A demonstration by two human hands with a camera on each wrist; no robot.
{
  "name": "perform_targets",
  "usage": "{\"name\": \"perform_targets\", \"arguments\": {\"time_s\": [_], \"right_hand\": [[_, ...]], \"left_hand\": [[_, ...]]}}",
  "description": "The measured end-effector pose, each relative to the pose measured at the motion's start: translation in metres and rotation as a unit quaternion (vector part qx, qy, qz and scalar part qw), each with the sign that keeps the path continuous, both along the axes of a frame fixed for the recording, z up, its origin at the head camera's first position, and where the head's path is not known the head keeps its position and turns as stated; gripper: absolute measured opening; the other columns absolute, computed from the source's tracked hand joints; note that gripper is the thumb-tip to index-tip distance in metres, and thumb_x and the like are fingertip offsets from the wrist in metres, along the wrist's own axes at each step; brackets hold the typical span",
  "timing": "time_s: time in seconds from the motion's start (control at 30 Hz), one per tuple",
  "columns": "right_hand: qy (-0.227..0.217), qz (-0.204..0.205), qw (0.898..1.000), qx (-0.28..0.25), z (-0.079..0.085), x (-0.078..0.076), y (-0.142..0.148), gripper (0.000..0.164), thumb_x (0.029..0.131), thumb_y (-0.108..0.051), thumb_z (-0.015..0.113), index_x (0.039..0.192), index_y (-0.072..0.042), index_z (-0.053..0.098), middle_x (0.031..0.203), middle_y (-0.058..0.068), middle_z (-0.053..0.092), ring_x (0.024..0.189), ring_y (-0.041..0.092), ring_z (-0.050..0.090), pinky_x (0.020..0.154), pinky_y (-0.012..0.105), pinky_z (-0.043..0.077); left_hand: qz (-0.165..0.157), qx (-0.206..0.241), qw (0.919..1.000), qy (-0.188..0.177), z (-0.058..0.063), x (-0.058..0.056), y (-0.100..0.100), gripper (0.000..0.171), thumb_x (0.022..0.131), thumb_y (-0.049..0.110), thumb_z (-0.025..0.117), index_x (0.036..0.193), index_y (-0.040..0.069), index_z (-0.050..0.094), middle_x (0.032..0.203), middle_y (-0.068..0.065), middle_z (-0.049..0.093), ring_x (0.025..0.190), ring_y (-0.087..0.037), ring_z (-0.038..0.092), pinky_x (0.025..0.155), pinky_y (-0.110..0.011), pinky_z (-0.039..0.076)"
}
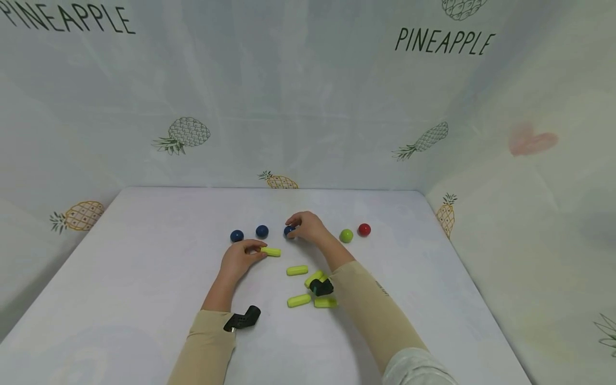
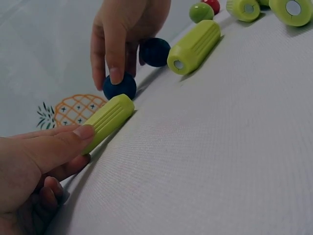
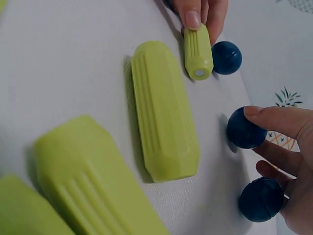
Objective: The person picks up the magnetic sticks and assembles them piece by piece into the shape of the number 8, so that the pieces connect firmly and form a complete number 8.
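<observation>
In the head view my left hand (image 1: 240, 259) pinches one end of a ribbed yellow-green building rod (image 1: 270, 252) between thumb and fingers. A silvery disc shows in the rod's free end (image 3: 199, 72). My right hand (image 1: 309, 227) grips a dark blue ball (image 1: 289, 231) between thumb and finger. The right wrist view has a second blue ball (image 3: 261, 199) against that hand's lower fingers. Close beside the left hand's rod sits a blue ball (image 3: 227, 58). Another blue ball (image 1: 237, 236) lies just past the left hand in the head view.
Several more yellow-green rods, among them one rod (image 1: 297, 270) and another (image 1: 299, 300), lie in front of the right forearm, which partly covers some. To the right are a green ball (image 1: 346, 236) and a red ball (image 1: 364, 230). A pineapple-print cloth (image 1: 308, 107) hangs behind the white table (image 1: 159, 256).
</observation>
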State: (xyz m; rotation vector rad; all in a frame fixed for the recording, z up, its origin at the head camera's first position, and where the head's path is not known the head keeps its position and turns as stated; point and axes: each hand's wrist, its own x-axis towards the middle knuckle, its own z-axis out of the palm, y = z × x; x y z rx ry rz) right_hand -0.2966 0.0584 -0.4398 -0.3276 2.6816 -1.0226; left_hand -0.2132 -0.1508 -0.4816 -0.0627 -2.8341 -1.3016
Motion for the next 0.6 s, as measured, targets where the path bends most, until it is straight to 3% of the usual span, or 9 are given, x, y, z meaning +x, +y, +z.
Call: {"name": "perform_targets", "arguments": {"time_s": [0.4, 0.6], "right_hand": [[0.010, -0.009, 0.999, -0.035, 0.007, 0.013, 0.004, 0.032, 0.081, -0.018, 0.081, 0.112, -0.015, 0.073, 0.113, 0.001, 0.065, 0.111, 0.023, 0.053, 0.096, 0.040, 0.044], [0.021, -0.013, 0.998, -0.062, 0.010, 0.021, 0.007, 0.031, 0.082, -0.017, 0.081, 0.112, -0.015, 0.072, 0.115, 0.001, 0.066, 0.115, 0.025, 0.052, 0.096, 0.041, 0.044]], "left_hand": [[0.002, -0.004, 1.0000, -0.004, -0.001, -0.001, 0.002, 0.024, 0.084, 0.022, 0.078, 0.107, 0.015, 0.075, 0.093, -0.001, 0.067, 0.077, -0.019, 0.050, 0.066, -0.033, 0.039], [0.004, -0.006, 1.0000, -0.003, -0.005, -0.003, 0.000, 0.023, 0.085, 0.022, 0.078, 0.107, 0.016, 0.075, 0.093, 0.000, 0.066, 0.075, -0.019, 0.049, 0.064, -0.033, 0.038]]}}
